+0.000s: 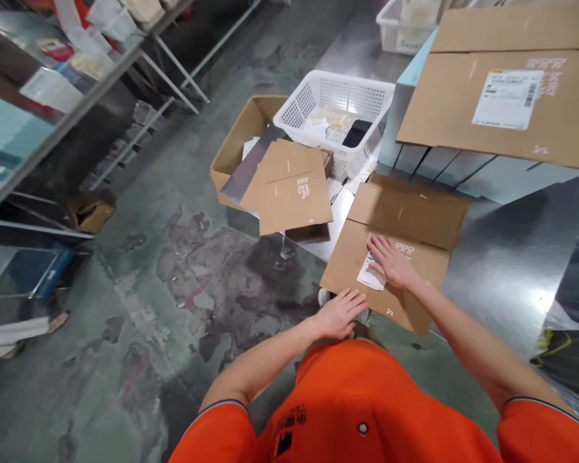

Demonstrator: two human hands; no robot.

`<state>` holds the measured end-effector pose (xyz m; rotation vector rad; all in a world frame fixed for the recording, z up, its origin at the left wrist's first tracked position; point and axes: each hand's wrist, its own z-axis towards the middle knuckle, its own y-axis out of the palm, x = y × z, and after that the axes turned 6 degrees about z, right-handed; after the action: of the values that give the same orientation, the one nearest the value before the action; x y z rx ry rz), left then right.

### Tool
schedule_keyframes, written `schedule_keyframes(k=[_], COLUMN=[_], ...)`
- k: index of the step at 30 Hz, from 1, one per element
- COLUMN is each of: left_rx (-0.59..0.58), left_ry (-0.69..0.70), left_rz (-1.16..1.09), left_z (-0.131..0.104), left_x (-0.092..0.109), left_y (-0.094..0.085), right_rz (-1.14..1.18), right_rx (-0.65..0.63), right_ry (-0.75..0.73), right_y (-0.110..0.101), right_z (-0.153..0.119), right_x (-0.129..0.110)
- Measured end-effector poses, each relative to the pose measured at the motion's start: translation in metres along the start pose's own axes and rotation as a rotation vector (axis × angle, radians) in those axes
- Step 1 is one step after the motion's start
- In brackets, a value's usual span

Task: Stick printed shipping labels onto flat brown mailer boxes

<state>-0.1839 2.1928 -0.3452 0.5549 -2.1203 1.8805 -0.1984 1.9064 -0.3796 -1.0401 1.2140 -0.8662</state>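
A flattened brown cardboard box (352, 257) lies in front of me at the edge of the metal table, its creased flap on the far side. My right hand (390, 260) rests flat with fingers spread over a white shipping label (372, 276) on the cardboard, covering part of the label and of the white print. Close to the box's near left edge is my left hand (340, 313), palm down, fingers stretched out; whether it presses on the edge I cannot tell. Neither hand grasps anything.
Smaller flat cardboard pieces (294, 193) lie to the left, by an open carton (236, 145). Behind them stands a white plastic basket (338, 83) holding a black phone-like object (357, 133). A labelled flat box (458, 96) tops a light-blue stack at the right. Shelving (91, 80) lines the left.
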Motion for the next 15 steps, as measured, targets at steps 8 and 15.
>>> schedule_keyframes(k=[8, 15], left_rx=[0.135, 0.407], left_ry=[-0.168, -0.823], left_rz=[-0.026, -0.262], left_z=[0.003, -0.011], left_x=[0.005, -0.024], left_y=[-0.006, -0.008], right_rz=[-0.108, -0.082], right_rx=[0.060, 0.133], right_ry=[0.196, 0.296], right_y=[-0.025, 0.010], right_z=[0.000, 0.019], right_x=[-0.014, -0.089])
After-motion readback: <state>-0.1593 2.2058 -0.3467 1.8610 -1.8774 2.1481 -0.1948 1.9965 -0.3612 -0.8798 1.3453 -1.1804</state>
